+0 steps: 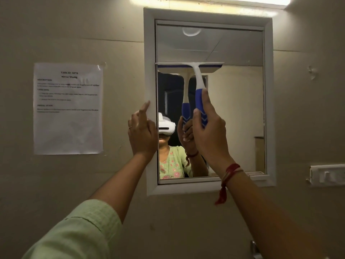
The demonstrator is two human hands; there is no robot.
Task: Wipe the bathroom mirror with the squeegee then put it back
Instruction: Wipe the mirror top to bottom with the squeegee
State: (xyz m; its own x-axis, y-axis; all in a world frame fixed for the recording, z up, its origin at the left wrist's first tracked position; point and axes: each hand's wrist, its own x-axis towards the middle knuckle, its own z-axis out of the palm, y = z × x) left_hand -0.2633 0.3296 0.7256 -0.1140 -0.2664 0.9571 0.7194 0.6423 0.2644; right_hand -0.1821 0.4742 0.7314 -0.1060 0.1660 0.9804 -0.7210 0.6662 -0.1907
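The bathroom mirror (237,101) hangs on the wall in a white frame (150,53). A white squeegee (196,71) with a blue handle stands upright against the glass, its blade lying level across the left half of the mirror about a third of the way down. My right hand (207,133) grips the blue handle from below, thumb along its side. My left hand (142,130) rests against the frame's left side with the index finger stretched up and the other fingers curled. The glass reflects the squeegee, my hand and a person with a headset.
A printed task sheet (68,108) is taped to the wall left of the mirror. A white hook rail (327,174) sits on the wall at the lower right. A strip light (209,0) glows above the mirror. A metal fitting (254,249) shows at the bottom edge.
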